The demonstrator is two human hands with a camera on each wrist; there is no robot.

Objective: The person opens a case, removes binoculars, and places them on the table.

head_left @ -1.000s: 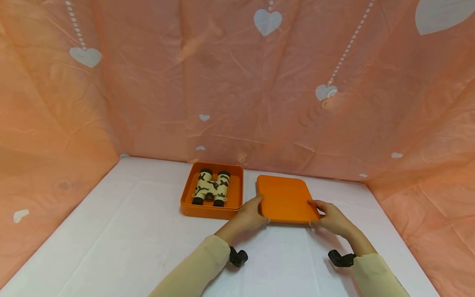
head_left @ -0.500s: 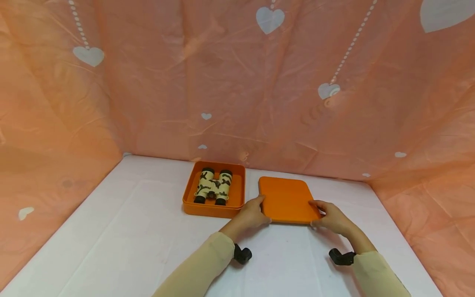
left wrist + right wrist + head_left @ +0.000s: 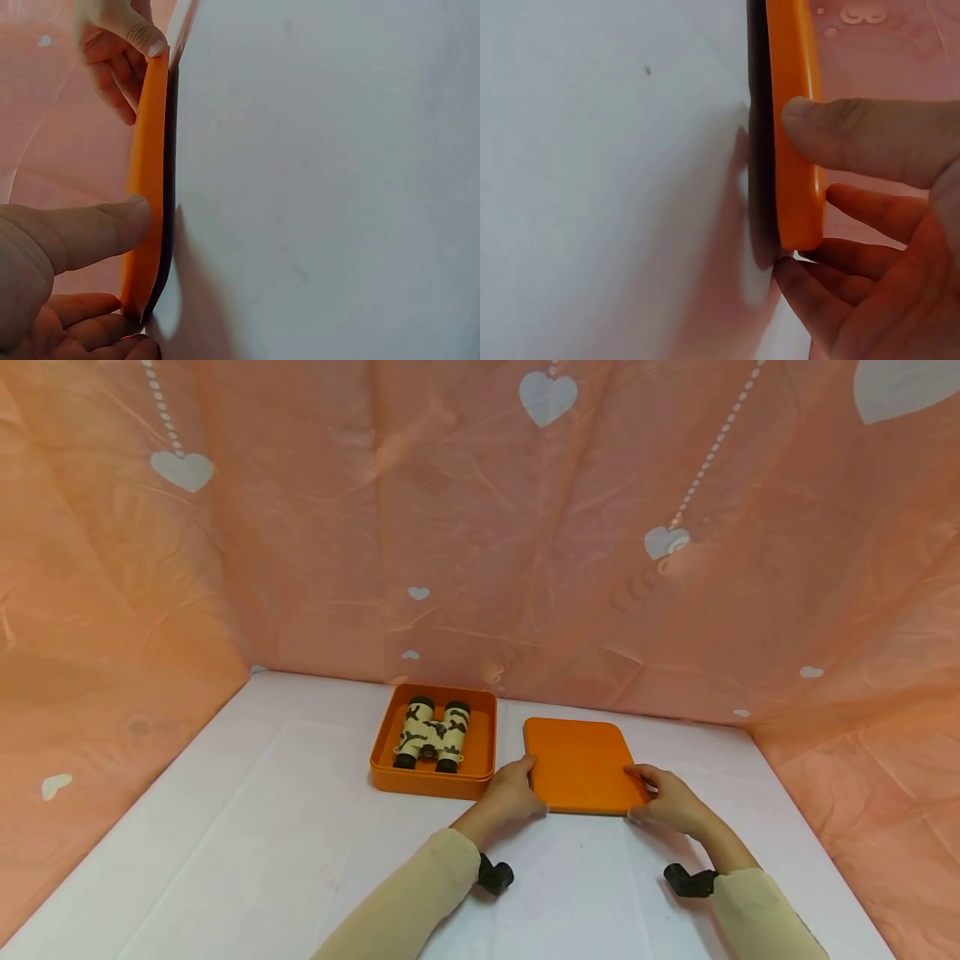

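Observation:
An orange square lid lies flat on or just above the white table, right of a matching orange box. My left hand holds the lid's left near corner, its thumb on the near edge in the left wrist view. At the right near corner my right hand grips the same lid, with the thumb on the near edge and the other fingers round the side. Inside the open box rest camouflage-patterned binoculars with black ends; neither hand touches them.
A white cloth covers the table. Behind it and at both sides hang orange-pink curtains printed with white hearts. The box stands near the back edge, with a narrow gap between it and the lid.
Relative to the box, the lid has shifted slightly down in the head view; whether lowered or drawn nearer I cannot tell. Both hands keep their hold. The head view has shifted a little.

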